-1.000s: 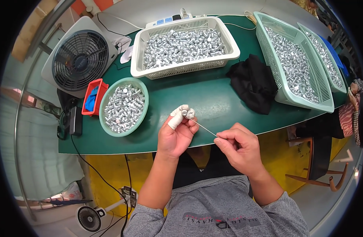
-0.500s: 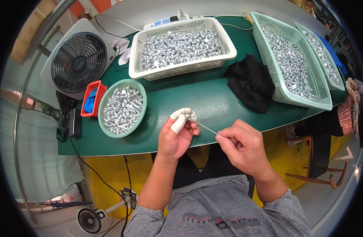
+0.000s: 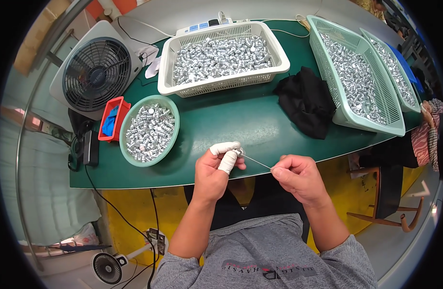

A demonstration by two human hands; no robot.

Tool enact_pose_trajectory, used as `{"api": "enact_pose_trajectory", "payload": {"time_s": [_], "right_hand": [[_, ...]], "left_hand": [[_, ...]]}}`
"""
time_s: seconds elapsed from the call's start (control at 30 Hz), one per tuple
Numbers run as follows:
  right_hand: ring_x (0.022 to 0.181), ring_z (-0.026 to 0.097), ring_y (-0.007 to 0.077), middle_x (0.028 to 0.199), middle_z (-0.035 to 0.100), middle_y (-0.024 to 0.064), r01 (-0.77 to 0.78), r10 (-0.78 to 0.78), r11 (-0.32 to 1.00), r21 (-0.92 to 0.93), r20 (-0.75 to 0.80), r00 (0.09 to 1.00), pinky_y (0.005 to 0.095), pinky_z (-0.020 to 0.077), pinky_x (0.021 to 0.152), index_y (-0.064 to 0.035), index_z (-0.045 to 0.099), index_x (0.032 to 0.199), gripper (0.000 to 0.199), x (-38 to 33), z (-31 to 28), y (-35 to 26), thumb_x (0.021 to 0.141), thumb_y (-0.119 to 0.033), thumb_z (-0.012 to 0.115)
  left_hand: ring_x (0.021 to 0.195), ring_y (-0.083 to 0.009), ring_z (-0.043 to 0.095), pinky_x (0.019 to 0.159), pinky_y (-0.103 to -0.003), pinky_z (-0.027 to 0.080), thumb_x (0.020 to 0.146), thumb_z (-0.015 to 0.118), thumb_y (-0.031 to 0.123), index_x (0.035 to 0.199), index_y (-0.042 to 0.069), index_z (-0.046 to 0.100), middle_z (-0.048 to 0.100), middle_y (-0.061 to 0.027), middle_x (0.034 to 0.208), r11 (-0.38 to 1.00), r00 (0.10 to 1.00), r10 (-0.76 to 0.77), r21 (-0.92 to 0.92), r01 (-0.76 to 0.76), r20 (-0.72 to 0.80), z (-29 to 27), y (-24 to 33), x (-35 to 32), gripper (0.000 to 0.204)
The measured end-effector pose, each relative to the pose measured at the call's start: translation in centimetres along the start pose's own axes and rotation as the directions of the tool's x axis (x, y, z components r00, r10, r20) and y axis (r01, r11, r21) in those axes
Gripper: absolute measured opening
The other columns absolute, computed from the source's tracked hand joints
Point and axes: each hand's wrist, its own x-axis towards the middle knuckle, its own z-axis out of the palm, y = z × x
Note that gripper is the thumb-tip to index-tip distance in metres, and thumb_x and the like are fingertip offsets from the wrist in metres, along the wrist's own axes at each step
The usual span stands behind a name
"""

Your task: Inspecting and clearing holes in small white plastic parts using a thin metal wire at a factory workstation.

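My left hand [image 3: 212, 174] is above the near edge of the green table, with white tape wrapped round its thumb and forefinger. Those fingers pinch a small silvery metal part [image 3: 239, 152], mostly hidden by the fingertips. From the right, my right hand [image 3: 301, 178] grips a thin metal rod [image 3: 257, 162] between thumb and fingers. The rod's far tip meets the metal part; its other end is hidden in my right hand. To the left stands a round pale green basket [image 3: 176, 126] filled with similar small metal parts [image 3: 149, 132].
A white basket [image 3: 282, 61] of metal parts stands at the back; two pale green baskets [image 3: 344, 113] of them stand right. Black cloth [image 3: 305, 103] lies between. At left are a red bin [image 3: 116, 132] with something blue and a box fan [image 3: 97, 74]. A chair [image 3: 392, 192] stands lower right.
My left hand has turned and dropped slightly toward me, still pinching the part. My right hand has shifted a little right and down, and more of the rod shows.
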Motion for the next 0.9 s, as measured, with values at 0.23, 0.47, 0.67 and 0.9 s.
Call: {"api": "enact_pose_trajectory", "payload": {"time_s": [0.23,0.47,0.67,0.9], "right_hand": [[0.063,0.045,0.0037,0.076,0.054,-0.0023,0.339,-0.368,0.815,-0.47,0.031,0.929,0.0221,0.0348,0.057,0.0017,0.072,0.088,0.005,0.0,0.0,1.0,0.09,-0.003,0.074],[0.063,0.045,0.0028,0.075,0.055,-0.0023,0.25,-0.252,0.934,-0.255,0.024,0.967,0.0218,0.0346,0.055,0.0,0.073,0.087,0.005,0.6,-0.6,1.4,0.09,-0.004,0.074],[0.065,0.044,0.0036,0.076,0.054,-0.0018,0.356,-0.382,0.801,-0.481,0.047,0.923,0.0219,0.0338,0.057,0.0011,0.072,0.089,0.002,0.4,-0.6,0.1,0.089,0.0,0.073],[0.064,0.042,0.0036,0.075,0.05,-0.0026,0.422,-0.55,0.679,-0.601,-0.036,0.834,0.0224,0.0325,0.057,0.0007,0.071,0.087,0.003,2.6,-2.9,-0.6,0.089,0.0,0.073]], "left_hand": [[0.09,-0.0182,0.068,0.079,-0.03,0.057,0.1,0.06,-0.003,0.115,-0.003,0.067,0.069,-0.0132,0.106,0.558,0.907,0.406,0.756,-0.343,0.112,1.5,0.6,-0.3,0.016],[0.092,-0.0168,0.067,0.081,-0.028,0.057,0.097,0.061,-0.008,0.114,-0.004,0.066,0.069,-0.0114,0.11,0.869,0.986,0.166,0.47,-0.157,0.023,0.4,1.0,-0.1,0.018],[0.095,-0.0158,0.066,0.083,-0.028,0.056,0.097,0.061,-0.007,0.114,-0.003,0.066,0.068,-0.0115,0.112,0.799,0.985,0.166,0.579,-0.163,0.048,0.2,1.0,0.1,0.018],[0.093,-0.0244,0.066,0.079,-0.031,0.054,0.091,0.066,-0.01,0.108,0.001,0.068,0.066,-0.014,0.107,0.263,0.815,0.532,0.87,-0.417,0.23,-0.2,3.5,2.6,0.02]]}}
